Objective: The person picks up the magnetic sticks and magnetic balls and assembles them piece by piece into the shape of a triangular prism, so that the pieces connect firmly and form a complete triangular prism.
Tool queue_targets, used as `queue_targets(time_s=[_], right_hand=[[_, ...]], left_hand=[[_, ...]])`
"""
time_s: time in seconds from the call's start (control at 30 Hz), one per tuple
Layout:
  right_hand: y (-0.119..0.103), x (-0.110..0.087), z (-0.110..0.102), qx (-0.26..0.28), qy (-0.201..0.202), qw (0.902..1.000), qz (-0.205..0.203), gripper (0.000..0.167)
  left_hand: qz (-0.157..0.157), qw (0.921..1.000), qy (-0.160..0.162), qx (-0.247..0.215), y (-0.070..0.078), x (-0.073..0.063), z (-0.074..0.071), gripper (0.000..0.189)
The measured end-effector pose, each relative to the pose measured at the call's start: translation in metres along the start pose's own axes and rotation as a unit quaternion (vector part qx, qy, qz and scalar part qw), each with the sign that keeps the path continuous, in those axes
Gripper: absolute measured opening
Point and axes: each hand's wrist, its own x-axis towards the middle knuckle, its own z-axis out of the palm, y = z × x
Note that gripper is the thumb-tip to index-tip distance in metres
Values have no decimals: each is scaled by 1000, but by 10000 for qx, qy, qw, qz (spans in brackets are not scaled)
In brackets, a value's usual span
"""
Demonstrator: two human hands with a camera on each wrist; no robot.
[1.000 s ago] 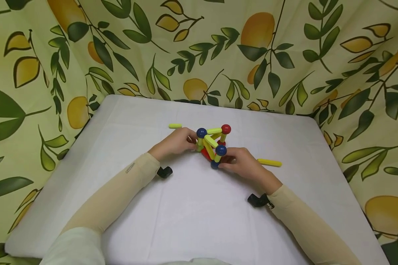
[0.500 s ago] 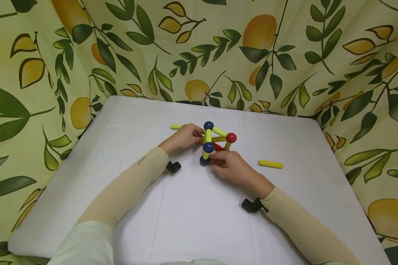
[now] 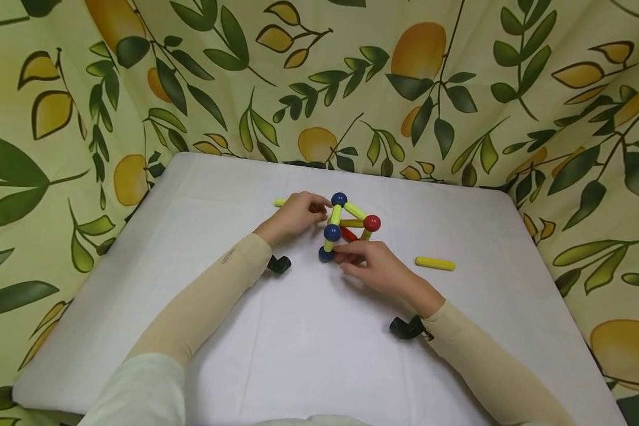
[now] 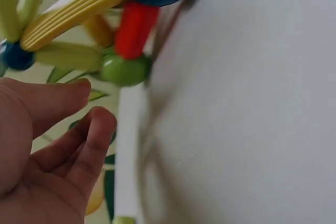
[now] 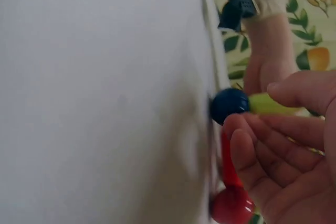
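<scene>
A small frame of magnetic rods and balls point(image 3: 336, 214) stands on the table between both hands. It has blue balls point(image 3: 332, 232) at the front, another blue ball at the back and a red ball point(image 3: 372, 223) at the right. Yellow, lime and red rods join them. My left hand point(image 3: 296, 214) is at its left side, thumb and fingertips apart with nothing between them, below the green ball point(image 4: 125, 70) in the left wrist view. My right hand point(image 3: 380, 263) has its fingertips right at the lower blue ball point(image 5: 229, 106), fingers loosely bent and thumb spread away.
A loose yellow rod point(image 3: 435, 263) lies to the right of my right hand. Behind my left hand, a lime rod point(image 3: 280, 202) is partly hidden. A white cloth covers the table point(image 3: 298, 355), and a leaf-patterned curtain point(image 3: 351, 89) hangs behind it.
The frame has turned clockwise as seen from above, its front blue balls going left and the red ball right. My left hand has drawn off it; my right hand moved left and loosened.
</scene>
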Motion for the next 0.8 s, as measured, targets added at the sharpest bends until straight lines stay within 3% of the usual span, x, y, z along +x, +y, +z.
queue_targets(time_s=[0.17, 0.3, 0.4, 0.5, 0.63, 0.8], right_hand=[[4, -11, -28, -86, 230, 9997, -23, 22], [11, -22, -57, -416, 491, 9976, 238, 16], [19, -33, -81, -700, 778, 9935, 455, 15], [28, -44, -103, -932, 965, 9885, 696, 15], [43, -57, -120, -1217, 871, 9838, 983, 19], [57, -70, -126, -1410, 655, 9817, 1100, 20]], left_hand=[[-35, 9979, 646, 1, -2, -7, -33, 32], [-260, 9960, 834, 209, -10, -12, -57, 33], [-375, 9948, 891, 313, -19, -16, -65, 33], [-409, 9947, 909, 238, -28, -22, -66, 34], [-294, 9967, 759, 74, -34, -30, -56, 35], [67, 9994, 305, -166, -22, -45, -32, 39]])
